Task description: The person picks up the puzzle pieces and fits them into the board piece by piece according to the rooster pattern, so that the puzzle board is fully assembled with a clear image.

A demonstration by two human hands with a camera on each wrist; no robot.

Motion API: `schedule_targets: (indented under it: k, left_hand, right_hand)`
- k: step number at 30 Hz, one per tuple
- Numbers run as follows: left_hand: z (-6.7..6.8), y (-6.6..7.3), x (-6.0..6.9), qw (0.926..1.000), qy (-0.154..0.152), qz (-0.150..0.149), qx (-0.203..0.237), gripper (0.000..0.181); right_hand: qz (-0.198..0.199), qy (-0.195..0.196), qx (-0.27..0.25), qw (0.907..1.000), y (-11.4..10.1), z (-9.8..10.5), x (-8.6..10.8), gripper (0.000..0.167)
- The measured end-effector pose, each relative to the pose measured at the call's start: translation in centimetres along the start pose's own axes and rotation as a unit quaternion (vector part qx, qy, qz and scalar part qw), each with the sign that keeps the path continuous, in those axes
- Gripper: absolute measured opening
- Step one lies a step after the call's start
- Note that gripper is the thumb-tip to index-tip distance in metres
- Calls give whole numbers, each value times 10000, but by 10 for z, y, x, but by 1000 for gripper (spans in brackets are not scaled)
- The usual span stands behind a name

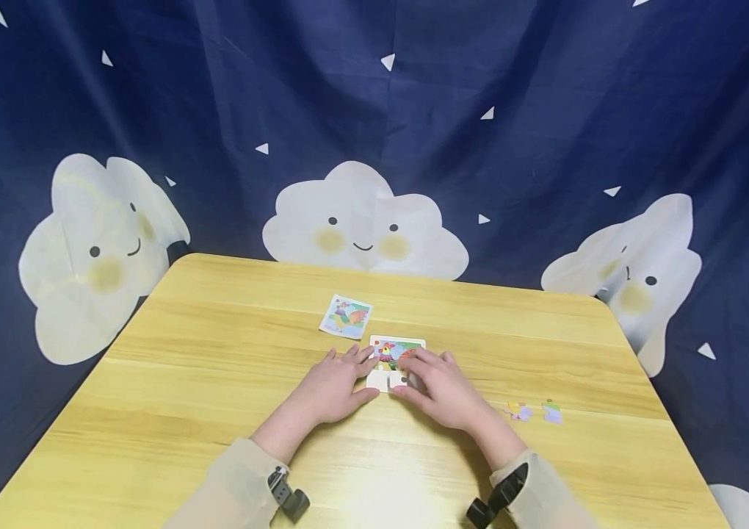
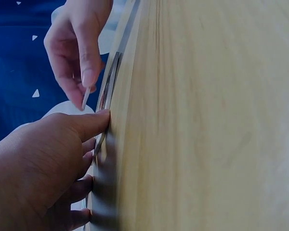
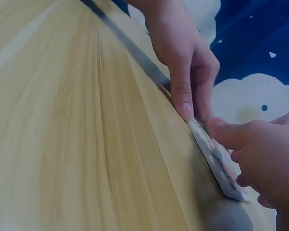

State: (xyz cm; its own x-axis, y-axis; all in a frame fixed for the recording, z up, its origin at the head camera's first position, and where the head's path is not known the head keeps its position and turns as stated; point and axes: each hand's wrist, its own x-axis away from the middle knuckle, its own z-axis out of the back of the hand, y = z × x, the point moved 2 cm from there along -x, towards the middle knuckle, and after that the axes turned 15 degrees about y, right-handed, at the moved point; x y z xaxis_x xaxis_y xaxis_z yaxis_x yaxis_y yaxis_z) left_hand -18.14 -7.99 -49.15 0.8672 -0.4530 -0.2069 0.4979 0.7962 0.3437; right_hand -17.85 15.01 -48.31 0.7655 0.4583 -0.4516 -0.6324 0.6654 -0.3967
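Observation:
A small jigsaw board point(image 1: 384, 344) with a white border and a brightly coloured picture lies between the two hands; its near strip shows bare white. My left hand point(image 1: 331, 386) holds the board's left side, thumb at the near corner and fingers over the left edge. Above the board's near right part is my right hand point(image 1: 446, 391), covering some of the picture. In the left wrist view, a thin puzzle piece point(image 2: 86, 97), seen edge-on, is pinched between the right thumb and fingers. The piece's printed face is hidden there.
Two loose puzzle pieces point(image 1: 552, 412) lie apart on the wooden table point(image 1: 169, 426), right of the right hand. A square picture card point(image 1: 346, 317) lies behind the board to the left. Beyond the table's far edge hangs a dark blue curtain point(image 1: 321, 88) with clouds.

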Motion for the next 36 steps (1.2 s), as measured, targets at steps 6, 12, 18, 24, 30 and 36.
schedule_targets:
  k: [6, 12, 18, 24, 30, 36]
  left_hand:
    - [0, 0, 0, 10000, 34, -26, -29, 65]
    - [-1, 0, 0, 9999, 98, -44, -23, 65]
    - [-1, 0, 0, 10000, 82, -14, -18, 65]
    - [0, 1, 1, 10000, 69, -33, 7, 65]
    - [0, 1, 1, 10000, 70, -61, 6, 65]
    - [-2, -1, 1, 9999, 4, -140, -62, 65]
  right_hand:
    - [-3, 72, 123, 9999, -5, -12, -7, 48]
    - [56, 75, 185, 9998, -7, -21, -11, 50]
    - [14, 115, 64, 9999, -6, -26, -13, 48]
    - [60, 165, 55, 9998, -5, -29, -12, 49]
    - [1, 188, 196, 9996, -5, -25, -10, 46]
    - [-10, 200, 411, 9990, -4, -23, -5, 42]
